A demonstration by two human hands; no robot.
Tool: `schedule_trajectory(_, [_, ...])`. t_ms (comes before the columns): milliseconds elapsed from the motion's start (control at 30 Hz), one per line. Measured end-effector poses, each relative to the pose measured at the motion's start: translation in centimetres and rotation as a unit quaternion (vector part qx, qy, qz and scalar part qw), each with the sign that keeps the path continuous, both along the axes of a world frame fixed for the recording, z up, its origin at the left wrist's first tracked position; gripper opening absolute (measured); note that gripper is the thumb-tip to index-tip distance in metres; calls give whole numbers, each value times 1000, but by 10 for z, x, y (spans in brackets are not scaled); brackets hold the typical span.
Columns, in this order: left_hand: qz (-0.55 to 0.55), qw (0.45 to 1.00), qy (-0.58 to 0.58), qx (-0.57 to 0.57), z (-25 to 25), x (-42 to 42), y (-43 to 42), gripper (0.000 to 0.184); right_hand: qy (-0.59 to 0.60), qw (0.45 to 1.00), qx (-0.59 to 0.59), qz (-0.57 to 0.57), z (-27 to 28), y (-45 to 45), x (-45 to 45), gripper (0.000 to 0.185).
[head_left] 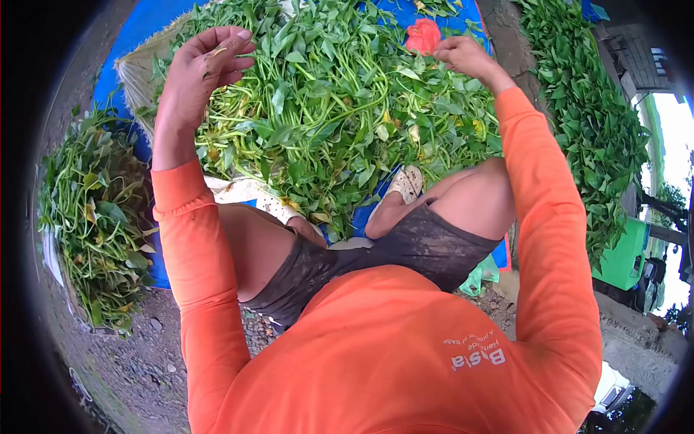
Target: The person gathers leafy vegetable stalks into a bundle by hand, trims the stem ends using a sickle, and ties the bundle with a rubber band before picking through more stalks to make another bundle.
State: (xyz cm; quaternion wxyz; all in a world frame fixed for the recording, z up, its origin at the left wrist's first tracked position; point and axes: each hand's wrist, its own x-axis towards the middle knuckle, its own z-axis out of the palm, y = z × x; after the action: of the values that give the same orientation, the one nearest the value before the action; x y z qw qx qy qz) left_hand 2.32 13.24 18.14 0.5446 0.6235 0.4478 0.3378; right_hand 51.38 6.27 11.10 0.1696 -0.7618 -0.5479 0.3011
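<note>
My left hand (213, 61) is raised over the left side of a big heap of leafy green stems (325, 101). Its fingers are loosely bent and apart, with a small yellowish scrap against the thumb and dirt on the skin. Over the heap's far right, my right hand (466, 58) has its fingers drawn together in a pinch; what they hold, if anything, is hidden. Right by those fingertips is a crumpled red plastic bag (422, 36). I cannot tell whether the fingers grip it. Some leaves in the heap are yellow.
A blue tarp (124, 58) lies under the heap, with a woven sack (137, 76) at its left. Another pile of greens (97, 217) sits at left, and bundled leafy greens (589, 108) line the right. A green container (623, 253) stands beyond. My feet (405, 184) touch the heap's near edge.
</note>
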Motion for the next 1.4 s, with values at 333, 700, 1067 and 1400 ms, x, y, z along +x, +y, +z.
schedule_trajectory(333, [70, 993, 61, 68, -6, -27, 31, 51, -102, 983, -135, -68, -222, 37, -155, 42])
schedule_trajectory(700, [26, 992, 84, 92, -15, -25, 47, 41, 265, 952, -21, -151, -80, 42, -121, 46])
schedule_trajectory(1067, [69, 973, 152, 156, 50, -4, -23, 28, 51, 998, -19, -26, -166, -7, -154, 30])
schedule_trajectory(1400, [26, 989, 115, 85, -18, -62, 29, 47, -16, 996, 79, 41, -179, -18, -201, 36])
